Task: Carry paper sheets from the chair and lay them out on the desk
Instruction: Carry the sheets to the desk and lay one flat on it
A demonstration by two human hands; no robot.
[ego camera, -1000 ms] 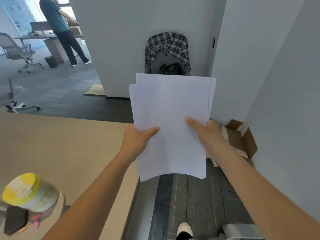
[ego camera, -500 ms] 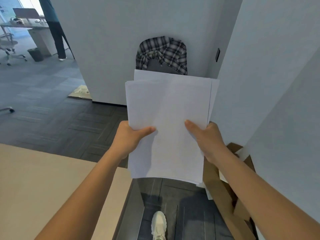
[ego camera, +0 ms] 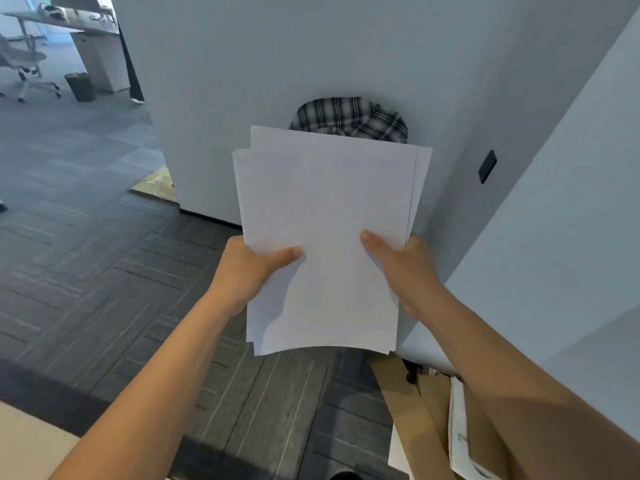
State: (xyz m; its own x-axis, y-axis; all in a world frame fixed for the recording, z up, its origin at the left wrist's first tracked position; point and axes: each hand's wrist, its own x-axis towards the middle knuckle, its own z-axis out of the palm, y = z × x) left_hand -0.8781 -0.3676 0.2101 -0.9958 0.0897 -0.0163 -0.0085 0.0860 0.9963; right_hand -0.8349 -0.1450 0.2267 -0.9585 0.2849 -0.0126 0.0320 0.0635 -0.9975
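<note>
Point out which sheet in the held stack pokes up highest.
The back sheet of the stack: its top edge and left corner rise above the front sheet and the others, in front of the plaid shirt.

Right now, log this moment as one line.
phase: carry | left hand: grips paper sheets | right hand: grips paper sheets | desk: corner in view

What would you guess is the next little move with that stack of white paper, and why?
Probably a turn to the left, bringing the paper sheets over the desk. The left hand and right hand both grip the stack, thumbs on top, above the floor; only a desk corner shows at lower left, so nothing can be laid out yet.
</note>
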